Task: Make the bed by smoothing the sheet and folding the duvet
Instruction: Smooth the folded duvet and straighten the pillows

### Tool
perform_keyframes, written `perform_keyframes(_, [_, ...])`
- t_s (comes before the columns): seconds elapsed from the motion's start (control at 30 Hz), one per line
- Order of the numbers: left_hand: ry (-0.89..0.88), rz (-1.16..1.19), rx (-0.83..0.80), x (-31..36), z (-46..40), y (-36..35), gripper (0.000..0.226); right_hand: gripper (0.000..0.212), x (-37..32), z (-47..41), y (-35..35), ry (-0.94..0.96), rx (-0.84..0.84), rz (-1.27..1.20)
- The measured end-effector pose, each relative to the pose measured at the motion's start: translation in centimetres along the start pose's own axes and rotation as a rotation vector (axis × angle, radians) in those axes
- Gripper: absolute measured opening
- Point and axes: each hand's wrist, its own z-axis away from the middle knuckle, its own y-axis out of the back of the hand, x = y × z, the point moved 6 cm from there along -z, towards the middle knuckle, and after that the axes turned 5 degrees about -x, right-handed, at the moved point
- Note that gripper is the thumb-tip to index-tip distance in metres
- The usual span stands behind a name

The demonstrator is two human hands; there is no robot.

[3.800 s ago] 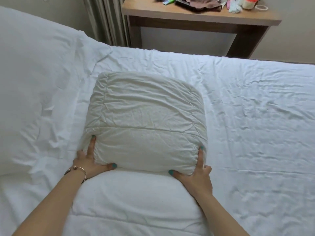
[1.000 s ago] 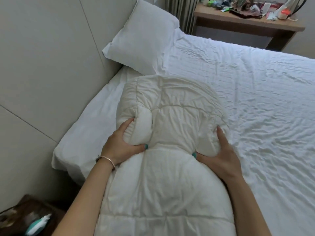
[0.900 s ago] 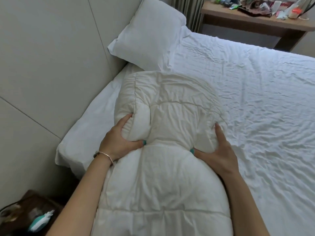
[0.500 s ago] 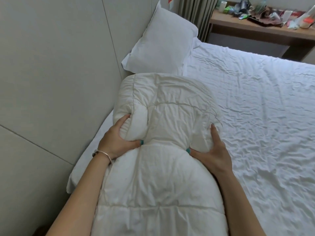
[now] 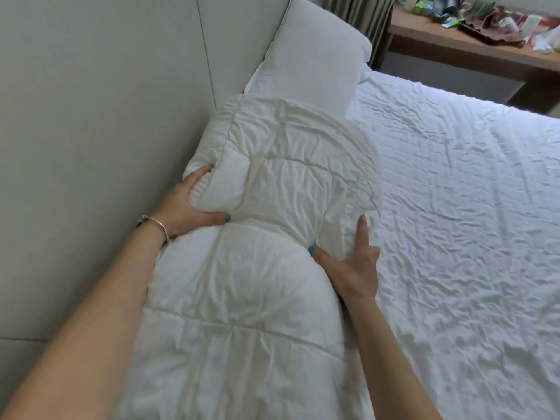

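- While the left hand (image 5: pixel 185 204) and right hand (image 5: pixel 353 262) each clench its sides, the folded white quilted duvet (image 5: pixel 257 237) lies lengthwise along the grey padded headboard (image 5: pixel 106 101).
- Its far end points at the white pillow (image 5: pixel 312 56), above the wrinkled white sheet (image 5: pixel 454 207).

The bed (image 5: pixel 454 374) is covered by a wrinkled white sheet (image 5: pixel 469 222). A white pillow (image 5: pixel 312 56) leans at its head against the padded wall panel (image 5: pixel 106 101). A folded, quilted white duvet (image 5: pixel 272 207) lies bunched along the bed's left side.
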Motion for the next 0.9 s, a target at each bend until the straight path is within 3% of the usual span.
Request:
perform_keyframes(0.2, [0.338,-0.255,-0.126,-13.5,-3.8,-5.2,0.13,0.121,8.4,-1.5,-9.1,-0.281,-0.129,0.089])
perform_keyframes(0.4, [0.429,-0.443,-0.195,-13.2,-4.4,-5.1,0.127,0.124,8.5,-2.5,-8.7,-0.372,-0.159,0.211])
perform_keyframes(0.43, [0.445,-0.496,-0.201,-12.4,-4.1,-5.0,0.128,0.125,7.6,-2.8,-8.4,-0.349,-0.148,0.228])
perform_keyframes(0.5, [0.352,-0.504,-0.16,-8.9,-4.1,-5.6,0.123,0.12,4.5,-4.0,-7.9,-0.124,-0.1,0.234])
perform_keyframes(0.57, [0.18,-0.313,-0.036,-4.6,-4.5,-7.3,0.102,0.105,0.2,-5.7,-7.6,0.165,-0.052,0.301])
perform_keyframes(0.63, [0.153,-0.295,0.066,-3.1,-4.9,-10.0,0.078,0.088,-2.5,-7.9,-9.0,0.295,-0.021,0.468])
perform_keyframes(0.73, [0.248,-0.636,0.013,-5.3,-4.9,-15.1,0.079,0.077,-1.0,-10.4,-13.2,0.245,-0.151,0.697])
perform_keyframes(0.9, [0.331,-0.742,-0.092,-7.1,-6.6,-16.5,0.081,0.078,1.3,-12.5,-14.7,0.161,-0.297,0.764])
